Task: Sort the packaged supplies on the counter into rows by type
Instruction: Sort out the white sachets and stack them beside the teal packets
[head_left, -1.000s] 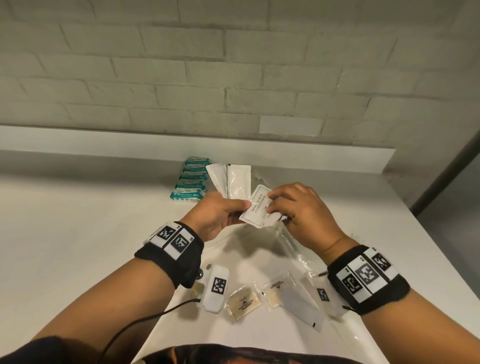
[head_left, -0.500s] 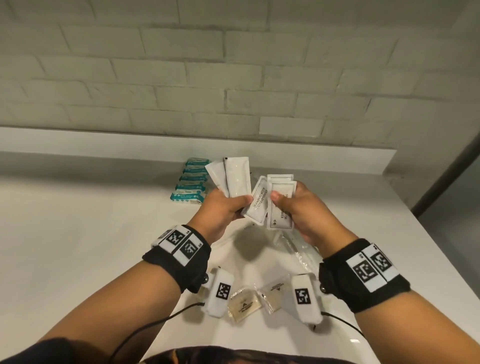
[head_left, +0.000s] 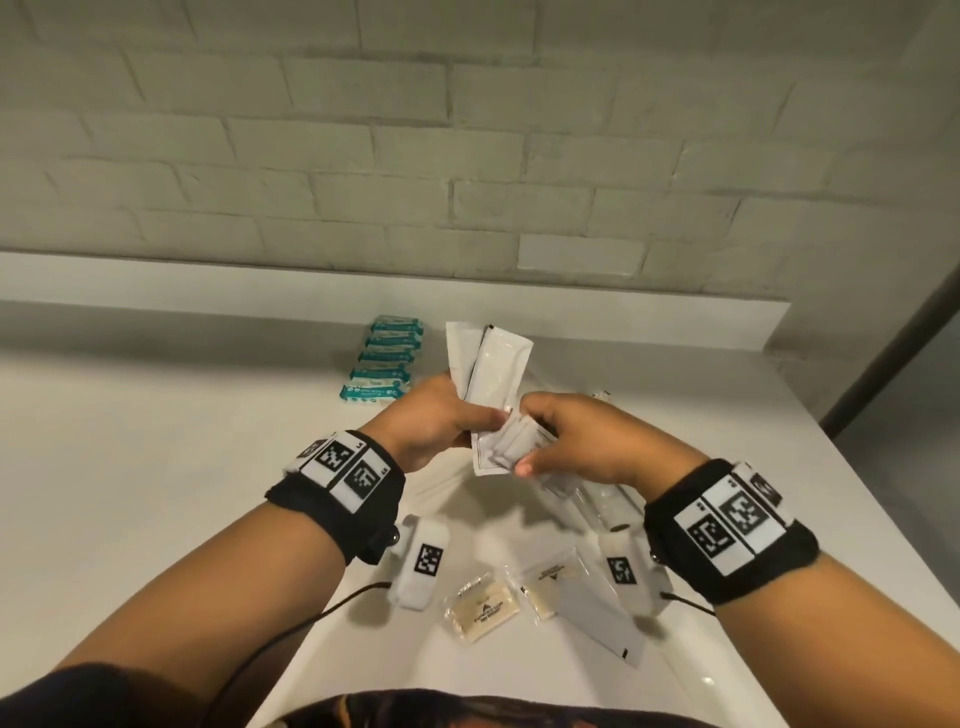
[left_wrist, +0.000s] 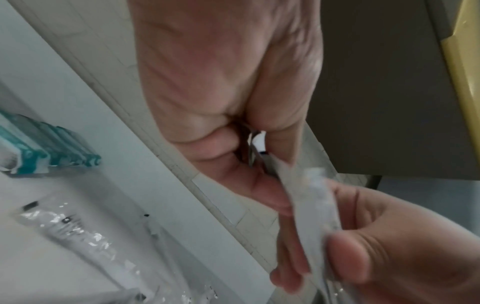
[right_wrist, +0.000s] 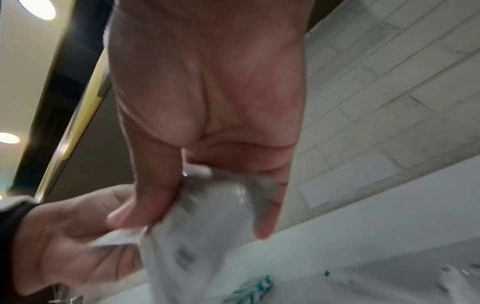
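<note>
My left hand grips two long white sachets that fan upward above the white counter. My right hand pinches a bundle of small white printed sachets right against the left thumb, and the two hands touch. In the left wrist view the sachets' edge runs between my left fingers and right thumb. The right wrist view shows the small sachets under my right thumb. A row of teal-and-white packets lies at the back of the counter.
Two small tan packets and a flat white sachet lie near the counter's front edge. Clear plastic-wrapped items lie under my right hand. A raised ledge and a brick wall stand behind; the counter ends at the right.
My right hand has turned its small sachets down and brought them against the left hand's long sachets. The view has tilted a little; both hands sit lower and closer together.
</note>
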